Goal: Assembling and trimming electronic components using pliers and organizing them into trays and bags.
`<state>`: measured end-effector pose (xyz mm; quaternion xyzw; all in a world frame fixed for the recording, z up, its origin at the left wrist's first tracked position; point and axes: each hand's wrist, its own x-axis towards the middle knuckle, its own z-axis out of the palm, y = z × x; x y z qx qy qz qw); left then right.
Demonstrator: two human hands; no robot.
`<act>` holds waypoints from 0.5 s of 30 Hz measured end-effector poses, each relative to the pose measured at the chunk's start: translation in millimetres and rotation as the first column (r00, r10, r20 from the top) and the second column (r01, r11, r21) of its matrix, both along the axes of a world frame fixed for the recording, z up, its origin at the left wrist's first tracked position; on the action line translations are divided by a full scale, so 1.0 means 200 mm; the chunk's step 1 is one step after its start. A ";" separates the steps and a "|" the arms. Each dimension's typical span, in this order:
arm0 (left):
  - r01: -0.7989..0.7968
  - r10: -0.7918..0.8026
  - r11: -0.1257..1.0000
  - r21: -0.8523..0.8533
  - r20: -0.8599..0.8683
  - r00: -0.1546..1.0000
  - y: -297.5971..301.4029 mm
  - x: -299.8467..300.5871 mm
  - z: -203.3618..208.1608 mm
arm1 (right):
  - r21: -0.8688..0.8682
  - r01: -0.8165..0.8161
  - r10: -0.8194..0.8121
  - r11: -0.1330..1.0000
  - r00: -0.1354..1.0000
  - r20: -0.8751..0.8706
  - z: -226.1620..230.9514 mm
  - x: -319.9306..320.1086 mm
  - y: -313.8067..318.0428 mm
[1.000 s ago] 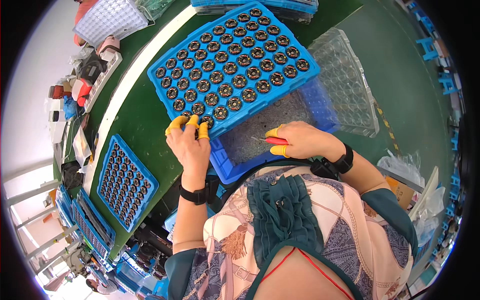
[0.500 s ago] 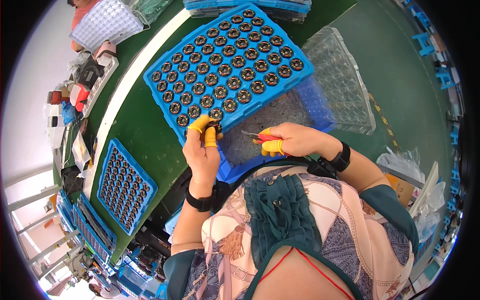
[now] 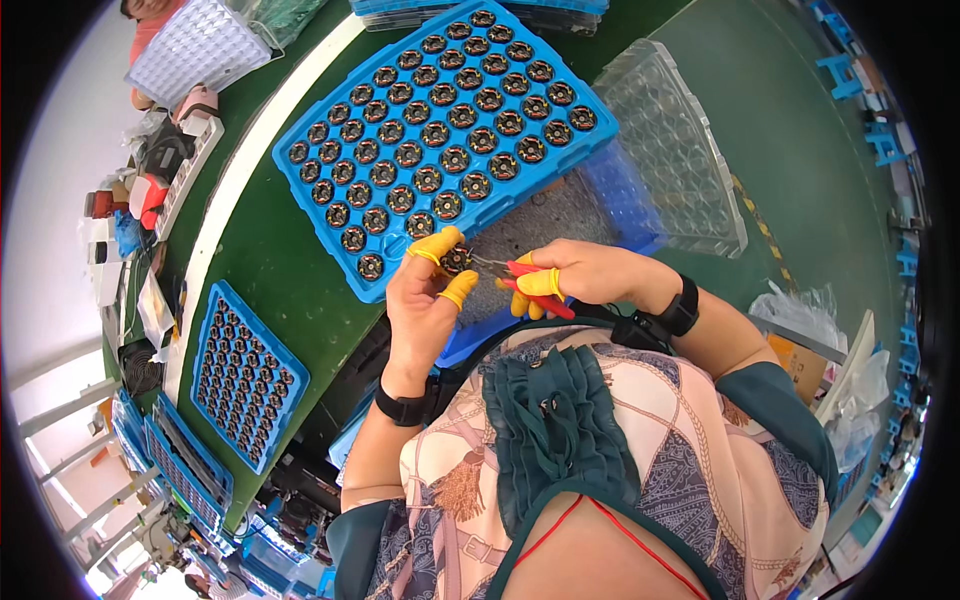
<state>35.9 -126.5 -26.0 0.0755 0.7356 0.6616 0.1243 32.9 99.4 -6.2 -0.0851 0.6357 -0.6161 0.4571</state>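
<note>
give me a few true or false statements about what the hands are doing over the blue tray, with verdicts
1. The left hand pinches a small round dark part between yellow-capped fingers. True.
2. The right hand is empty. False: it holds red-handled pliers, tips pointing at the round part.
3. The big blue tray has round dark parts in most of its pockets. True.
4. Both wrists are bare. False: each wears a black band, left and right.
5. The clear plastic tray lies to the left of the blue tray. False: it lies to its right.
</note>
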 end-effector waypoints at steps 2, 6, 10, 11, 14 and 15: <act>0.004 -0.005 0.999 -0.036 -0.028 1.000 0.00 0.00 0.00 | -0.008 0.009 -0.009 1.000 1.000 0.024 0.00 0.00 0.00; -0.044 0.009 0.983 -0.178 -0.190 0.982 0.02 0.00 0.02 | -0.011 0.084 -0.080 0.996 0.976 0.204 0.04 0.01 0.00; -0.033 -0.086 0.942 -0.334 -0.335 0.938 0.04 0.00 0.09 | -0.044 0.080 -0.068 0.996 0.974 0.215 0.01 0.01 0.00; -0.030 -0.098 0.935 -0.353 -0.339 0.936 0.04 0.00 0.10 | 0.028 0.035 -0.039 0.999 0.987 0.155 0.01 0.00 0.00; -0.025 -0.121 0.926 -0.376 -0.359 0.926 0.04 0.00 0.08 | 0.131 0.011 -0.018 0.991 0.998 0.053 0.01 0.02 -0.01; -0.025 -0.130 0.924 -0.382 -0.375 0.918 0.04 0.00 0.07 | 0.157 0.025 -0.026 0.987 1.000 0.007 0.00 0.02 -0.02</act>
